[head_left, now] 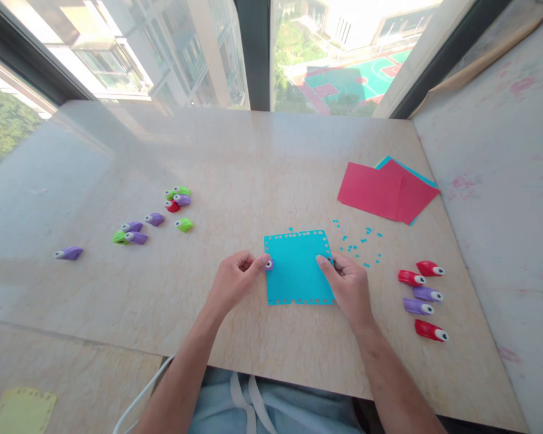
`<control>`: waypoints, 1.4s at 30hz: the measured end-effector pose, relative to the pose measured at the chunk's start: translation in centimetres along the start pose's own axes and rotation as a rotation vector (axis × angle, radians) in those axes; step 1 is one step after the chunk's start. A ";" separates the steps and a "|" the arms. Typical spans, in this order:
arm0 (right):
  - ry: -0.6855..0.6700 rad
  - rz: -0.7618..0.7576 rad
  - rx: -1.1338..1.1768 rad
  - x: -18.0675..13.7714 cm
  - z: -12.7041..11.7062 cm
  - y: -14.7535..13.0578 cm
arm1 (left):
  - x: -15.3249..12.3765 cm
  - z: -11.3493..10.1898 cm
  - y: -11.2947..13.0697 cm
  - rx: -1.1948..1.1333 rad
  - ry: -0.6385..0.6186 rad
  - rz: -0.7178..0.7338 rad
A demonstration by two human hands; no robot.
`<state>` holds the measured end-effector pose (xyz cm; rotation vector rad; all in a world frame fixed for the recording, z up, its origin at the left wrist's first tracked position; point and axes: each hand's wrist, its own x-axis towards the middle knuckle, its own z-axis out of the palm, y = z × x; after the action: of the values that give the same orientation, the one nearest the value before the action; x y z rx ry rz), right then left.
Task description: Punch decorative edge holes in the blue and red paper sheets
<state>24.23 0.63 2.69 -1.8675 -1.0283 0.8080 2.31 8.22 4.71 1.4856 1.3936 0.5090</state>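
A blue sheet of paper [298, 271] lies in front of me, with small cut-out shapes along its top and bottom edges and the upper part of its right edge. At its left edge, my left hand [241, 274] pinches a small purple craft punch [269, 264], mostly covered by the fingers. My right hand [347, 280] grips the sheet's right edge, thumb on top and fingers beneath. Tiny blue paper bits [353, 248] are scattered just beyond the right hand.
Red, purple and green punches lie in a group [136, 238] at left; red and purple ones [419, 307] sit at right. Red and blue paper sheets [375, 190] overlap at back right. A yellow punched sheet [22, 413] is at lower left, near a white cable [140, 395].
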 end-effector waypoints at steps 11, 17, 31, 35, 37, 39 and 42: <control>0.006 -0.059 -0.005 0.1 0.1 -0.2 | 2.3 -0.4 0.2 0.106 -0.162 -0.194; 0.007 -0.080 -0.024 0.2 0.1 0.0 | 2.9 -0.5 0.6 0.168 -0.249 -0.161; 0.034 -0.143 -0.067 0.2 0.4 0.2 | 3.6 1.1 1.9 0.687 -0.236 -0.034; 0.041 -0.161 -0.064 0.2 0.4 0.2 | 3.2 1.0 3.4 0.789 -0.326 -0.140; 0.041 -0.164 -0.057 0.2 0.4 0.3 | 3.1 0.9 3.7 0.793 -0.341 -0.153; 0.040 -0.165 -0.051 0.2 0.4 0.3 | 3.2 0.8 3.8 0.791 -0.346 -0.152; 0.035 -0.164 -0.040 0.3 0.4 0.4 | 3.5 0.6 3.7 0.776 -0.366 -0.133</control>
<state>24.10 0.89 2.13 -1.7975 -1.1656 0.6608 5.55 11.80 6.46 1.9404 1.4408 -0.4337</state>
